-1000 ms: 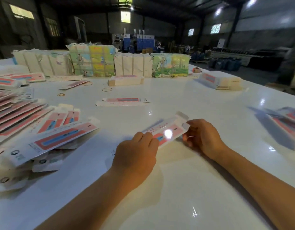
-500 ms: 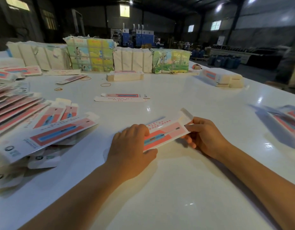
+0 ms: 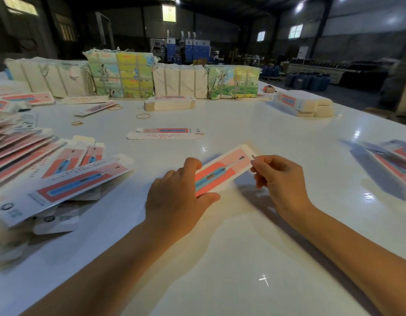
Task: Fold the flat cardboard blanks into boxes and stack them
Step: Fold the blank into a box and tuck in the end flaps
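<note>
A long pink, red and blue carton blank [image 3: 222, 171] is lifted just above the white table [image 3: 231, 258], tilted with its printed face toward me. My left hand [image 3: 176, 197] grips its near end, thumb underneath and fingers over the top edge. My right hand [image 3: 278, 179] pinches the flap at its far end. A fanned pile of flat blanks [image 3: 49, 179] lies at the left. Folded boxes [image 3: 391, 165] lie at the right edge.
One flat blank [image 3: 165, 133] lies in the middle of the table beyond my hands. Small stacks [image 3: 170, 103] [image 3: 304, 104] and rubber bands [image 3: 142, 116] lie farther back. Wrapped bundles [image 3: 119, 75] line the far edge.
Both hands have raised the blank off the table and tipped its printed face toward me. My right hand has shifted from the side of the far end to pinching its flap.
</note>
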